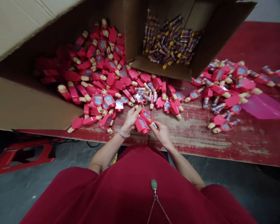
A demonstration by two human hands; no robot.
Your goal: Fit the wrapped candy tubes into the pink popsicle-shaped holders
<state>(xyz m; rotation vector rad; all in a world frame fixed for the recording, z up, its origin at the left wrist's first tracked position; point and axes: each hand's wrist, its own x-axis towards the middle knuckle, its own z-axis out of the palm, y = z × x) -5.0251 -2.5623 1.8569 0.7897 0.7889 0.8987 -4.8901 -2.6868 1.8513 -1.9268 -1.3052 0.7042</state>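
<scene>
Two pink plastic toys with printed faces and beige ends are held together in front of me: an upper pink toy (146, 115) and a lower pink toy (142, 124). My left hand (130, 119) is closed round their beige ends at the upper left. Pinched in the fingers of my right hand (162, 133) is a small labelled tube (154, 125), set against the lower end of the upper toy. Whether the tube is seated in the toy I cannot tell. Just beyond my hands lie several loose clear tubes (143, 90) among more pink toys.
A large cardboard box (32, 105) lies open at the left, pink toys (109, 81) spilling from it. A smaller box (158, 69) contains purple tubes with yellow caps (171, 43). Toys with tubes attached (224, 84) are heaped right, beside a pink plastic sheet (266, 107) on the worn red table (189, 137).
</scene>
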